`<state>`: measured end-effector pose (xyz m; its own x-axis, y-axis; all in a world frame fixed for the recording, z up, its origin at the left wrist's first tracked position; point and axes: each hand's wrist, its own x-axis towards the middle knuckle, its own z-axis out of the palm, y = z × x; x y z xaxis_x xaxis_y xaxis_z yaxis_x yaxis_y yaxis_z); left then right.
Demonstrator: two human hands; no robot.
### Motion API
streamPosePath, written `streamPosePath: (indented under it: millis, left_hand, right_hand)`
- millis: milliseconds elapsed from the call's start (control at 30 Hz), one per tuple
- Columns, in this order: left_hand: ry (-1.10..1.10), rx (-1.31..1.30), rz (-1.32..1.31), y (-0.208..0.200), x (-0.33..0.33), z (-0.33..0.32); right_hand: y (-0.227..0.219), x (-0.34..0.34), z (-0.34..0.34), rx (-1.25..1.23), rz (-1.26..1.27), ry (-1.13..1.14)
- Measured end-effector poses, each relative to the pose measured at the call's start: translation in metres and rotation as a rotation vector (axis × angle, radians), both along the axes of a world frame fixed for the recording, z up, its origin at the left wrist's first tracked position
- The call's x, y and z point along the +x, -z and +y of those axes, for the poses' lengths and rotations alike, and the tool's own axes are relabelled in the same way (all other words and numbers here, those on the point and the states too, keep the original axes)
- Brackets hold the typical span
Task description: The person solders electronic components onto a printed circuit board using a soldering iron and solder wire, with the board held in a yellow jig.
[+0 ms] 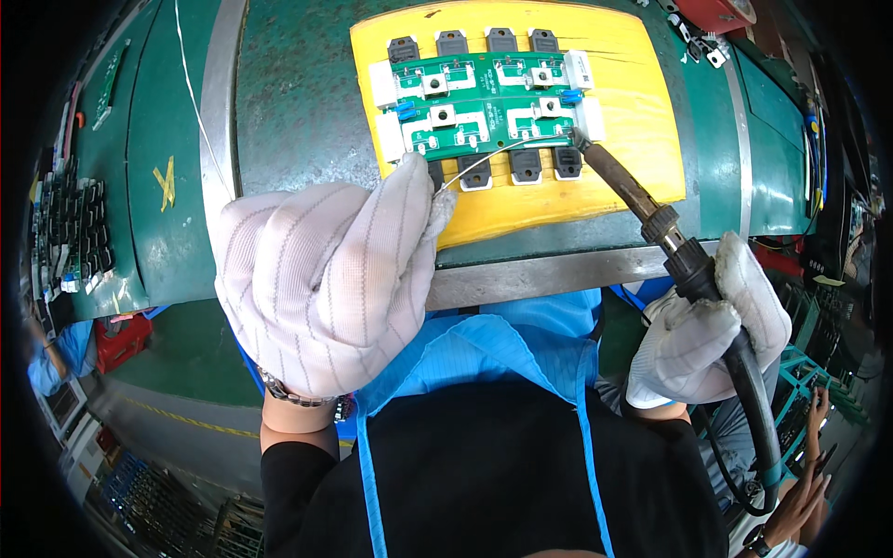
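A green circuit board lies on a yellow pad in front of me. Black flat components stick out along its near and far edges, and white blocks sit at both ends. My left hand, in a white striped glove, is closed with a thin solder wire pinched at its fingertips. The wire runs right along the board's near edge to the tip of a soldering iron. My gloved right hand grips the iron's black handle; its tip is at the board's near right corner.
The green bench ends in a metal edge close to my body. Many black parts lie at the far left, near a yellow tape cross. A red container stands at the back right. Another person's hands show at lower right.
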<state>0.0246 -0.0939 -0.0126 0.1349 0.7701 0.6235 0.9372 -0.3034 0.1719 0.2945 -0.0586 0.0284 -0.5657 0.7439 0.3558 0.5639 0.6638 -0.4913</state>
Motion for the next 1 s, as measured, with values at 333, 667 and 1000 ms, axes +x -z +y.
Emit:
streamPosePath:
  millis: [333,667,1000]
  left_hand:
    - [0.01,-0.011,-0.007,-0.003,-0.003,-0.005]
    - [-0.018,0.005,-0.012,0.003,-0.003,-0.002]
    - [0.012,0.023,0.016,0.001,0.0,0.002]
  right_hand:
    - [-0.001,-0.001,-0.006,-0.007,-0.014,0.02]
    - [0.012,-0.013,-0.008,-0.015,0.059,0.098]
    - [0.025,-0.015,-0.009,0.163,0.112,0.21]
